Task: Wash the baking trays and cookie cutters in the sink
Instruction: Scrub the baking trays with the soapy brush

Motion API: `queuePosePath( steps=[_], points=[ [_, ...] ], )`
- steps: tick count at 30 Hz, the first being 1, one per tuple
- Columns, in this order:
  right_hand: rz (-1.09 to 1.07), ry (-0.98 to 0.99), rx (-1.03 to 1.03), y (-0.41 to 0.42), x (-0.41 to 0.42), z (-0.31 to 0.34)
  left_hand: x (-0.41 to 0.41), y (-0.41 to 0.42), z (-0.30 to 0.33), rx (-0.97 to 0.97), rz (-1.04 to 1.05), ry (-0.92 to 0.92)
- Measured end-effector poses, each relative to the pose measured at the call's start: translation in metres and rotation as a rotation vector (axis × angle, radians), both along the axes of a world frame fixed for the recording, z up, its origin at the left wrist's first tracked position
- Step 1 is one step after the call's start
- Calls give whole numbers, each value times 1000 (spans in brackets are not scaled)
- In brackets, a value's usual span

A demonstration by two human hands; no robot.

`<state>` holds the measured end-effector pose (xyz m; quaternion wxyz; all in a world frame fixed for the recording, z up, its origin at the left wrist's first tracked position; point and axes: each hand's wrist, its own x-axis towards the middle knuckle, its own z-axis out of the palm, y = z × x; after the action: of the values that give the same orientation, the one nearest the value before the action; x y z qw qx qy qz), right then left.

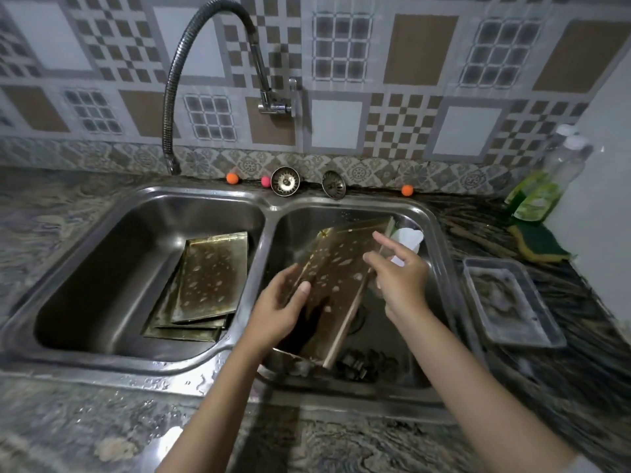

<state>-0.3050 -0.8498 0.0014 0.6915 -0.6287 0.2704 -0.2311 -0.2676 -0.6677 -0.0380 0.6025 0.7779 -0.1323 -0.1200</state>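
Steel left basin (102,268) with stacked trays (205,285); cookie cutters (358,365) in right basin (433,233)

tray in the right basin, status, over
Left hand grips the soapy dark metal baking tray, tilted over the right basin. Right hand open at its right edge. More trays stacked in left basin. Cookie cutters lie below.
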Motion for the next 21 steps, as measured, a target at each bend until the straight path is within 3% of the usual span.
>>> queuePosePath(
  steps=[3,7,11,15,21],
  points=[
    [43,-16,21,-16,-3,2,15,14,-6,97,36,143],
    [102,-58,34,-20,-5,9,23,27,-8,-32,-16,327],
    [151,-69,32,-11,5,7,31,40,-7,-150,-15,330],
    [188,-73,-115,8,24,6,46,69,-9,-326,43,329],
    [22,-32,-186,66,70,-5,94,149,-20,-336,223,279]
  ],
)
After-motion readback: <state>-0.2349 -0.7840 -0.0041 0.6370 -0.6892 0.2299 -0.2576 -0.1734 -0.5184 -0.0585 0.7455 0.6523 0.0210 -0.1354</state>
